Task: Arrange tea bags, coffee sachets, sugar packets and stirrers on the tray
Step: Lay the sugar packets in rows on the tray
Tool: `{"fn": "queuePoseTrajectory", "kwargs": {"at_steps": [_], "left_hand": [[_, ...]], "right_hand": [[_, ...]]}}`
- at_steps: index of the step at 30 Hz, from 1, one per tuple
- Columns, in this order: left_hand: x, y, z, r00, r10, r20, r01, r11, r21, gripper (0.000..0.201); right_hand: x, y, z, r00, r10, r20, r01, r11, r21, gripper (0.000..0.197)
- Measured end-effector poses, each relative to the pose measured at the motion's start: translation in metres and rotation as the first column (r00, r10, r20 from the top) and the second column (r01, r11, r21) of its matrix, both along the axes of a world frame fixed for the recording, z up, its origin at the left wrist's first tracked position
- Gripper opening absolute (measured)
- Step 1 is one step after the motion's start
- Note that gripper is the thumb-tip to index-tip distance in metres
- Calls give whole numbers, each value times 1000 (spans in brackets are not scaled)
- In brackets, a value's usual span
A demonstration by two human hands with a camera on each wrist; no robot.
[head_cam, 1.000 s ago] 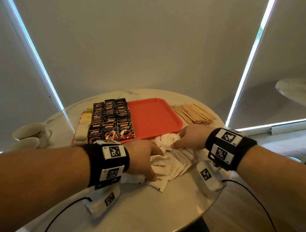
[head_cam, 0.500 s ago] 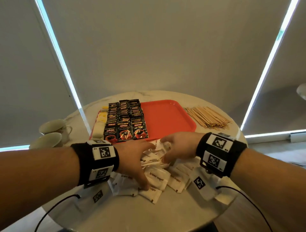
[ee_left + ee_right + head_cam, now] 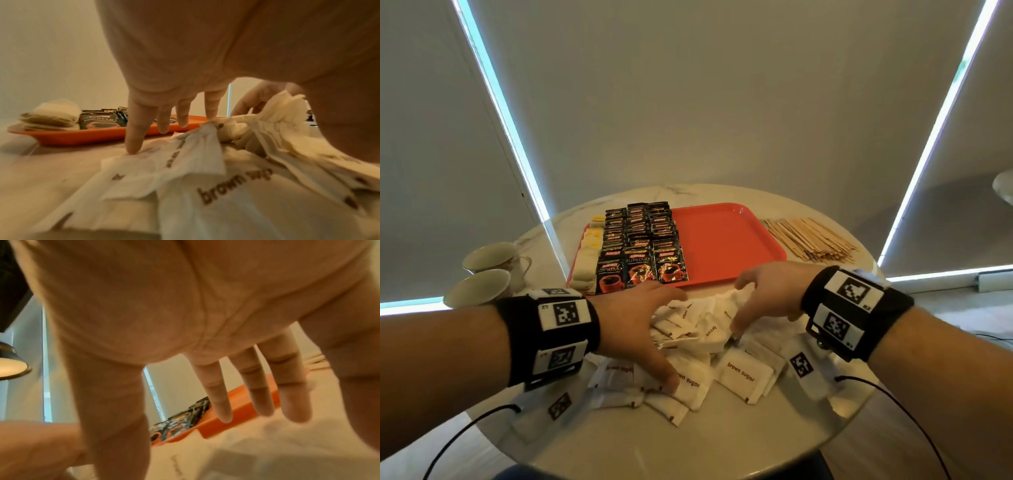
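A round white marble table [image 3: 688, 442] lies under the fingers of both hands. Two pale cups [image 3: 493, 260] stand on it, touching or nearly so, well to the left of the left hand [image 3: 633, 318] and its fingers, near the table's edge. Beyond the fingertips, grey blinds [image 3: 722, 102] fill the background, with bright strips of daylight [image 3: 500, 96] in the gaps between them. Far to the right of the right hand [image 3: 767, 294], past its fingers, the rim of a second pale tabletop [image 3: 1005, 188] shows at the frame's edge.
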State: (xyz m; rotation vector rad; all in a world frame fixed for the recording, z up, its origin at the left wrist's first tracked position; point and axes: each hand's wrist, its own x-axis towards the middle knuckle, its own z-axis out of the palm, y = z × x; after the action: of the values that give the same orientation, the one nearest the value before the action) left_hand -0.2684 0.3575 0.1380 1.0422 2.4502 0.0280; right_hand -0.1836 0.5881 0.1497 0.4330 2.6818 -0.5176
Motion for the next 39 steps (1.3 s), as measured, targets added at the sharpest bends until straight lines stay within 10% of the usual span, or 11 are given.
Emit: {"fn": "queuePoseTrajectory", "kwargs": {"at_steps": [12, 19, 27, 39], "left_hand": [[13, 0, -10, 999, -37, 25, 35, 996, 82, 103], [-2, -13, 10, 959, 282, 26, -273, 895, 352, 91], [-17, -21, -4, 945, 292, -145, -271, 951, 149, 82], [3, -24, 2, 974, 199, -109, -185, 975, 124, 101]], "right_hand": [[-9, -25, -9, 985, 160, 72, -167, 979, 115, 58], [-44, -12, 13, 988, 62, -142, -57, 998, 41, 35], [-56, -6, -5, 996, 78, -46, -68, 979, 190, 31], [2, -24, -1, 994, 106, 17, -107, 988, 112, 96]]}}
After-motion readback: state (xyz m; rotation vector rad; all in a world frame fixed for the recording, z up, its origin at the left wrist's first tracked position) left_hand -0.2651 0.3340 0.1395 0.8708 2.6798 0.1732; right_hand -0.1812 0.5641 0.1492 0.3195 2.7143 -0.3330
